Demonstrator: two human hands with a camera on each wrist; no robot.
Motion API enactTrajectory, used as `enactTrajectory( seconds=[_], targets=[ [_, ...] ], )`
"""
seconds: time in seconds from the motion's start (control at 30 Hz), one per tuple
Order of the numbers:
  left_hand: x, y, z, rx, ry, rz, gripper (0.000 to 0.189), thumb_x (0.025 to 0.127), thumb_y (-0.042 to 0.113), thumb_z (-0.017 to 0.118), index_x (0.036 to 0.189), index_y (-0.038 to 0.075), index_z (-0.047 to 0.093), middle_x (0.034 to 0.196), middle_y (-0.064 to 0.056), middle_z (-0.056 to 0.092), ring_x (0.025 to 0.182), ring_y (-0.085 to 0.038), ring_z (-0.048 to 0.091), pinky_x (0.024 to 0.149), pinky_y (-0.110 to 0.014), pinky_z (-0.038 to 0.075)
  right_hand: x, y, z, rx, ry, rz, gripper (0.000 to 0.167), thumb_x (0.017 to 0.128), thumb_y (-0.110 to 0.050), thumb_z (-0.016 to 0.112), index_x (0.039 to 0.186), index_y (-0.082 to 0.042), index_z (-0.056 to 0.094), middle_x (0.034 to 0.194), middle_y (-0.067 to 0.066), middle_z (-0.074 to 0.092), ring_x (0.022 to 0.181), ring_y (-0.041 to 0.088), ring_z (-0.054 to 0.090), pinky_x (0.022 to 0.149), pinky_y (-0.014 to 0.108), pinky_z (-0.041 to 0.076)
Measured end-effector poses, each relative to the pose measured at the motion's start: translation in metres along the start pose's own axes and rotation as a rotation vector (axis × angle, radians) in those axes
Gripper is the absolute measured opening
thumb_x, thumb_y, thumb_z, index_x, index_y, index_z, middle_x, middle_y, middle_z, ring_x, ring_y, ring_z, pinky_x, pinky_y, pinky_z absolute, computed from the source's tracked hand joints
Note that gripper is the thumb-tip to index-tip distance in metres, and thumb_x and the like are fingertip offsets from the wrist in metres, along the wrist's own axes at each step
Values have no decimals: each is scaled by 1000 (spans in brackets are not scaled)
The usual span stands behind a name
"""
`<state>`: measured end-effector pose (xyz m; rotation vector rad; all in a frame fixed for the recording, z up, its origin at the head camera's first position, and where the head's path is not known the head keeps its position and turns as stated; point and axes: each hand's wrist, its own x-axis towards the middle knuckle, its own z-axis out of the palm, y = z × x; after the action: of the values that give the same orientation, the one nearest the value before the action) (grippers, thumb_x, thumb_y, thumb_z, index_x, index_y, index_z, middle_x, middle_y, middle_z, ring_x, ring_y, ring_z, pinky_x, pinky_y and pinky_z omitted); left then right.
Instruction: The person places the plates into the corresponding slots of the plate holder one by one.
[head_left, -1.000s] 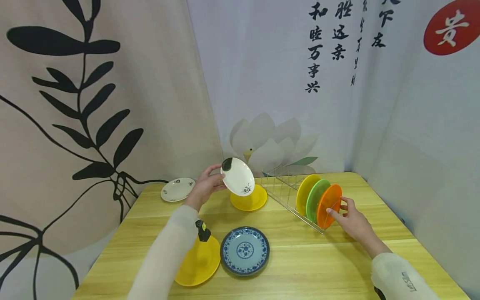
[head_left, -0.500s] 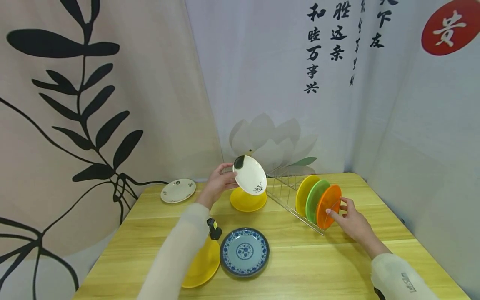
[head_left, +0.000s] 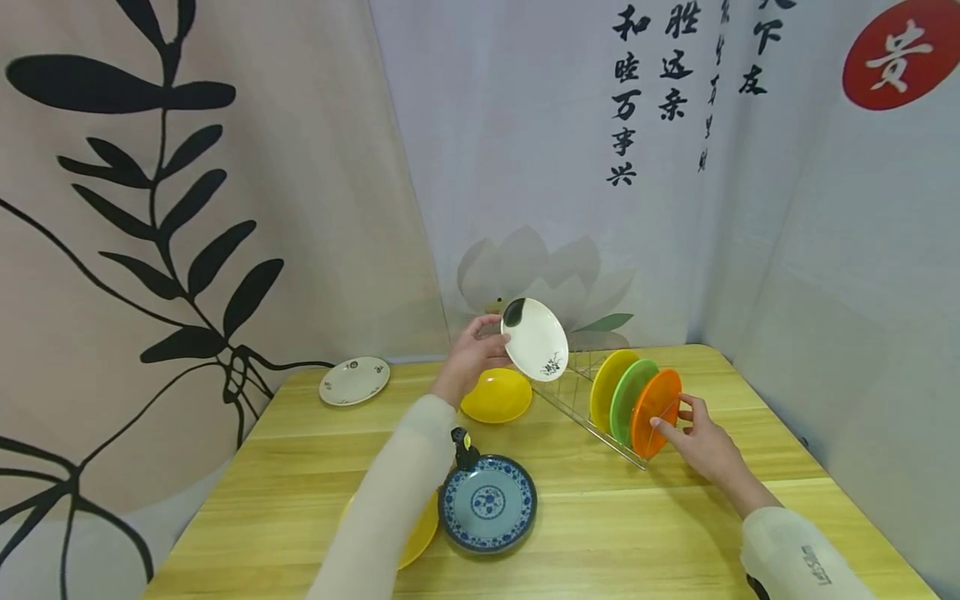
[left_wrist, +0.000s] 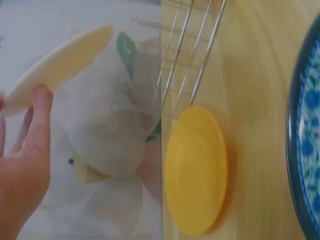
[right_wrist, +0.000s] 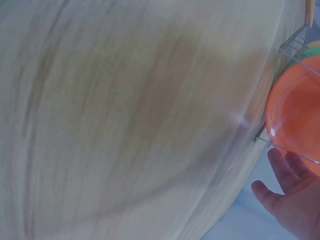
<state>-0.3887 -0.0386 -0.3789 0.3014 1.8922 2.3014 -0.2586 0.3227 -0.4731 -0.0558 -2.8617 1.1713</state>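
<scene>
My left hand (head_left: pixel 474 358) pinched the left rim of a white plate (head_left: pixel 535 343) between thumb and fingers; I held the plate raised above the far part of the counter (head_left: pixel 615 533), tilted, its face toward me; it bore a dark patch at upper left and a small floral print at lower right; in the head view it overlapped the left end of a wire rack (head_left: pixel 564 409). My right hand (head_left: pixel 705 443) was at the right end of the rack, thumb and fingers apart, beside the orange plate (head_left: pixel 655 410); I could not tell whether they pinched the end wire or merely touched it. Three plates stood on edge in the rack, left to right: yellow plate (head_left: pixel 609 383), green plate (head_left: pixel 628 402), orange. Small yellow plate (head_left: pixel 498 397): just left of the rack; patterned plate (head_left: pixel 355 381): far left; blue-rimmed plate (head_left: pixel 488 504): near, middle; large yellow plate (head_left: pixel 426 530): immediately left of that, partly hidden by my left sleeve (head_left: pixel 397 500).
</scene>
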Motion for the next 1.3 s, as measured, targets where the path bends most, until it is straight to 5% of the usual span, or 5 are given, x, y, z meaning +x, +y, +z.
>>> enactTrajectory(
  seconds=[0.5,1.07,1.3],
  targets=[
    [17,-18,42,11,-79,9,42,94,1,65,133,8,53,127,-21,59,89,-27,69,85,-46,57,1,1,1,-1,3,3,97,94,-66,49,153,0,11,146,36,36,122,52,47,92,64,44],
    [28,-44,71,106,-90,8,33,93,3,67,125,10,61,116,-13,65,94,-24,67,79,-39,59,2,1,1,6,8,13,96,95,-65,50,154,-1,11,146,35,38,122,51,48,92,64,45],
    [24,-57,83,169,-109,2,31,94,4,66,124,9,61,116,-11,66,106,-29,64,89,-46,56,2,1,2,2,17,6,96,94,-66,50,154,-1,13,145,35,39,121,51,49,92,63,45]
  ],
)
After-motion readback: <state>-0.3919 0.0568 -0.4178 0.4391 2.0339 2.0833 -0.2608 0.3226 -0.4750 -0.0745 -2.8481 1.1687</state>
